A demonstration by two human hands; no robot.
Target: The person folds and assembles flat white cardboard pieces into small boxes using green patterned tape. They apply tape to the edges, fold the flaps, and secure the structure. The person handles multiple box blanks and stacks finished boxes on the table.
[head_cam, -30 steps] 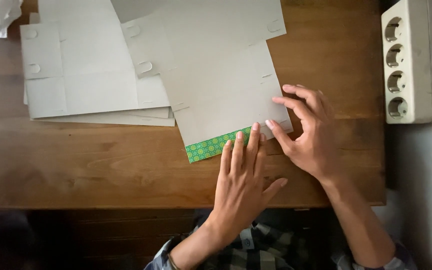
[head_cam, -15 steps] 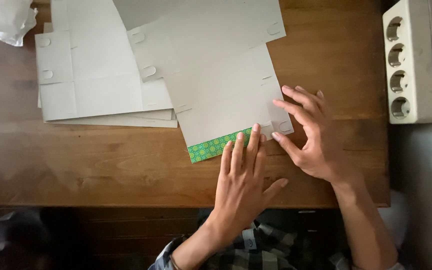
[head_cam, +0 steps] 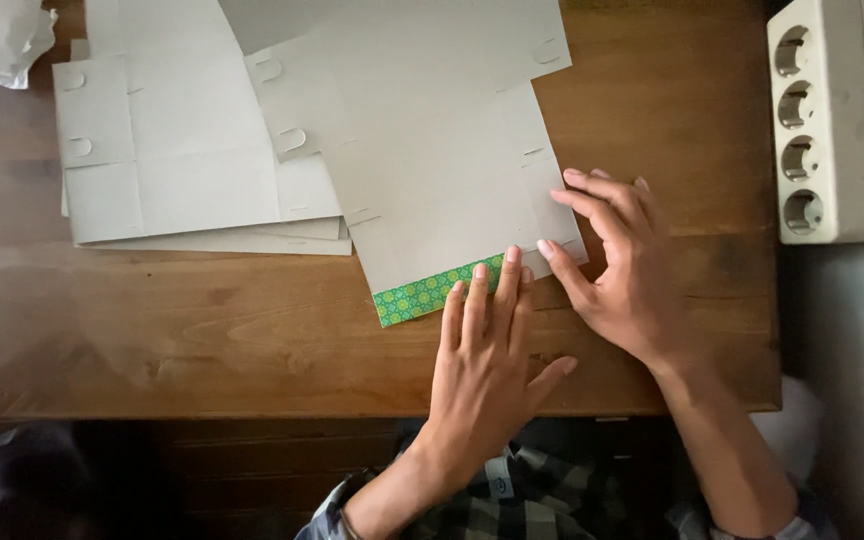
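The wooden surface carried a grey die-cut cardboard sheet, tilted, with a green patterned strip folded up along its near edge. To its left lay a stack of similar grey sheets, partly under it. A crumpled white paper sat at the far left corner. A white power strip lay along the right edge.
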